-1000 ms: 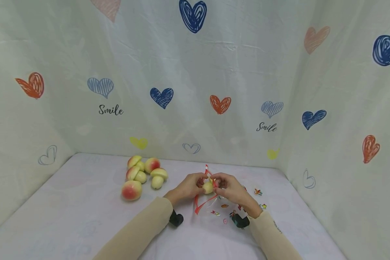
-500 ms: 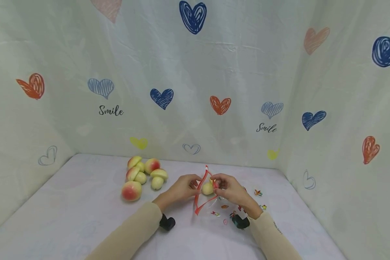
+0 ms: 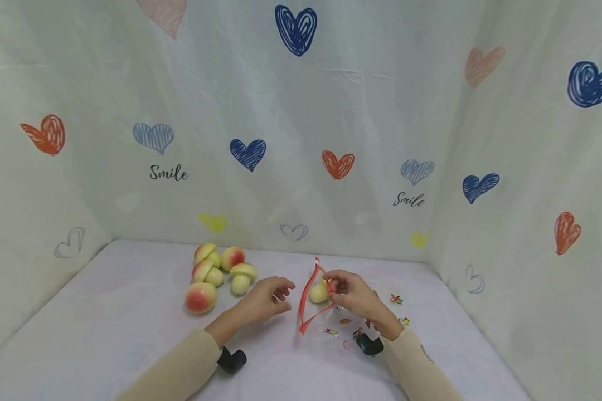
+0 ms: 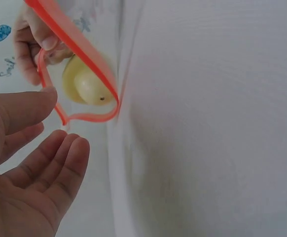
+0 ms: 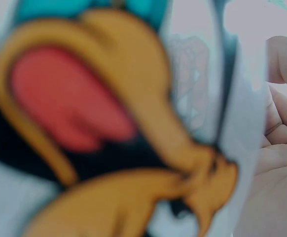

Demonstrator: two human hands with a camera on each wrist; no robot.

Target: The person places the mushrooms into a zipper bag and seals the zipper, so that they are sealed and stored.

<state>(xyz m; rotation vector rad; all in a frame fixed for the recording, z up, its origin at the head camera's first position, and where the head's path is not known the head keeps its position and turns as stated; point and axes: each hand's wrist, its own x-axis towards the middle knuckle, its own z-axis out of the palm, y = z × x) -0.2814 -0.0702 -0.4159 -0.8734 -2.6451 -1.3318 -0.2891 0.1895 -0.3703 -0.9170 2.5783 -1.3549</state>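
Observation:
A clear zip bag (image 3: 301,323) with a red-edged mouth and small coloured prints stands mouth open toward the left. Inside lies a pale yellow mushroom-shaped piece (image 3: 318,293), its round end also seen through the mouth in the left wrist view. My right hand (image 3: 356,295) pinches the bag's far edge between thumb and fingers. Left of the mouth, my left hand (image 3: 266,301) is apart from the bag in the head view, fingers loosely bent and holding nothing. In the right wrist view a printed cartoon on the bag (image 5: 133,108) covers much of the right hand.
Several yellow-and-red mushroom-shaped pieces (image 3: 241,278) lie grouped on the white-covered table (image 3: 105,334), left of my left hand. A white curtain (image 3: 291,100) printed with hearts stands behind and at both sides.
My left hand has let go of the mushroom-shaped piece in the bag and drawn back leftward, out of the mouth. The right hand keeps its hold on the bag.

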